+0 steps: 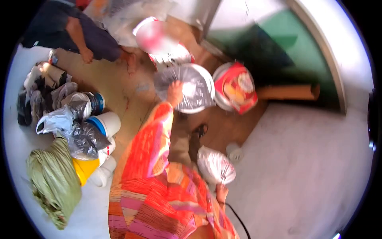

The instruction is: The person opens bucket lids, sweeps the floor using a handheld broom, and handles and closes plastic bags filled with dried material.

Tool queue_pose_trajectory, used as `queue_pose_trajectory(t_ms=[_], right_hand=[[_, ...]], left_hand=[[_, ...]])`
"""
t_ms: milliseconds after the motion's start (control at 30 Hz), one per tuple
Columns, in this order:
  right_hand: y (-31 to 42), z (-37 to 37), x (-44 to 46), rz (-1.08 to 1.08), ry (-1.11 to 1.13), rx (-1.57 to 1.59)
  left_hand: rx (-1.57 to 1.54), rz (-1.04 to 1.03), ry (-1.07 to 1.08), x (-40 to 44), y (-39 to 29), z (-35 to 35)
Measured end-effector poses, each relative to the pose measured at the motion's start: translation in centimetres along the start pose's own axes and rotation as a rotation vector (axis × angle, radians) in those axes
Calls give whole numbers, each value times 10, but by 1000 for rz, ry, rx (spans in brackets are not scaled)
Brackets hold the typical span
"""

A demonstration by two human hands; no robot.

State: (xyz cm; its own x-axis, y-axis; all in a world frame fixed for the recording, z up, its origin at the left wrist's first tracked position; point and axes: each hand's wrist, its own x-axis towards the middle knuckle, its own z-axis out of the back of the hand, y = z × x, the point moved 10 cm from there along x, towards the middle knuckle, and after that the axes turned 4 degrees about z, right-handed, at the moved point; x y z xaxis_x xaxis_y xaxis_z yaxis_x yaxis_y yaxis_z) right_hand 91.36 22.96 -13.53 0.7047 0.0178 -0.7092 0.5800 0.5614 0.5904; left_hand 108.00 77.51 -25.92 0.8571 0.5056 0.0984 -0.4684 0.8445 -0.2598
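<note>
My left hand (175, 94), at the end of an orange patterned sleeve, is on a dark translucent plastic bag (195, 97) lying over the mouth of a white bucket (210, 84). Its fingers look drawn together on the plastic, though they are blurred. Lower down, my right hand (221, 193) grips the gathered neck of a filled silvery plastic bag (215, 163). A red-and-white packet (238, 87) rests on another white bucket (219, 71) to the right of the dark bag.
Blurred red-and-white containers (157, 38) stand beyond the bucket. At upper left is another person (75, 34). Buckets (109, 123), bags and a green sack (53, 179) fill the left side. A brown tube (294, 92) lies by the green-panelled door (296, 36); a small white container (234, 152) sits below.
</note>
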Motion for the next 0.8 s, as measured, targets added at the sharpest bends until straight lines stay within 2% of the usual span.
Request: queue_pose_trajectory(t_ms=[33,67,100,133,200,233,300,367,400,433,500,533,567,633,667,767,800], right_hand=[[5,-1,5,-16,-19,-89],[-58,4,31,109,107,-546],[-13,6,12,-175,-114,-110],[-1,5,12,-196,-118,-108],[-1,1,12,-241,-90,-126],[5,-2,12,-234,-103,-120],[-3,-3,9,-235,-138,-59],[-8,1,17,-276,-143,-49],[9,2,22,-125,-135,-121],[14,5,25,-118,-138,-105],[39,4,28,-161,-184,7],[50,5,25,-183,-220,70],[62,5,19,-210,-299,200],[80,3,18,-160,-307,256],[90,4,17,-106,-342,321],[109,11,28,-27,-300,390],[129,6,27,-1,-262,386]], left_hand=[[0,38,81,5,3,-9],[-66,141,222,10,11,-27],[-143,242,377,12,14,-34],[-146,265,358,20,12,-16],[-616,279,376,29,1,28],[-608,285,358,24,11,24],[-571,46,357,18,8,15],[-746,173,449,9,5,47],[-756,155,400,6,2,72],[-841,197,364,-1,1,98],[-851,122,375,-9,-2,137],[-1026,232,403,-17,2,158],[-1023,244,399,-24,10,164],[-919,8,198,-34,20,200],[-1033,104,201,-41,33,213],[-973,100,74,-50,41,282],[-1055,71,21,-49,38,312]])
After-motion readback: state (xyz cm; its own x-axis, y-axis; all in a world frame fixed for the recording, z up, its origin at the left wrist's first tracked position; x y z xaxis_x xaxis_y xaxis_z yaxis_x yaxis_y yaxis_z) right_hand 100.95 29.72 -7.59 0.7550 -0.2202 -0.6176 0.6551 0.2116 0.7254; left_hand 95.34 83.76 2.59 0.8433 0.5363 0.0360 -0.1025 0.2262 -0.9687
